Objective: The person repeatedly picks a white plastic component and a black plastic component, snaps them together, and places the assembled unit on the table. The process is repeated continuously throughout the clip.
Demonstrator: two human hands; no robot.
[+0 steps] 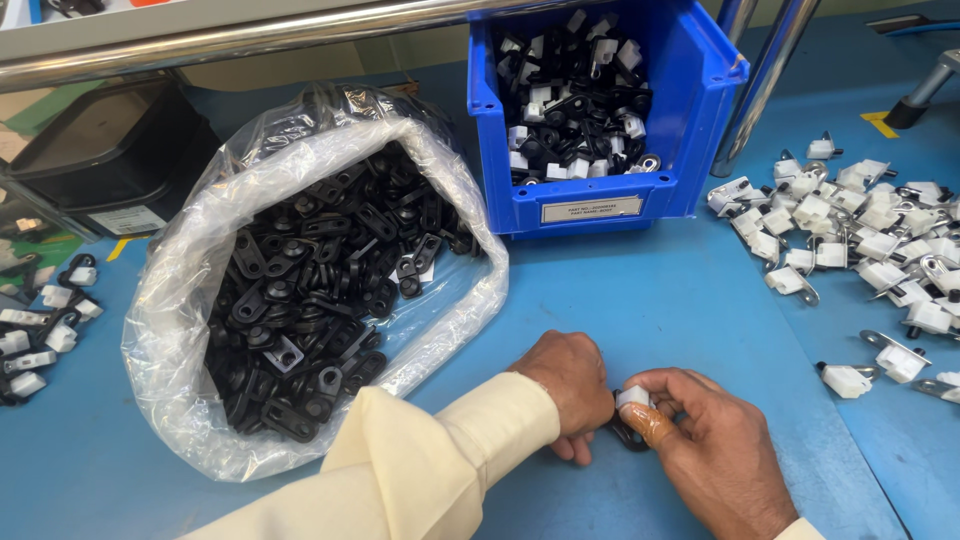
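At the bottom edge of the frame, a cream fabric sleeve (420, 460) leads to the left hand (570, 385), curled into a loose fist with its fingers tucked under; what it grips is hidden, though it seems to steady the dark underside of the piece. Touching it, the right hand (715, 440) pinches a small white plastic block (633, 398) between thumb and forefinger, pressed down against a black looped plastic clip (625, 437) that peeks out just beneath. Both hands meet low in the centre, resting on the smooth blue worktop (640, 300), probably so the two parts can be braced together.

At left of centre, a crinkled clear plastic bag (190, 300) is rolled open at the mouth, keeping its glossy black clips within easy reach. In the upper middle, a rigid blue plastic bin (700, 120) with an open front holds black clips fitted with white blocks. At the right, a loose scatter of white blocks on metal tabs (860, 240) lies spread flat. A few combined pieces (45, 320) sit at the left edge.
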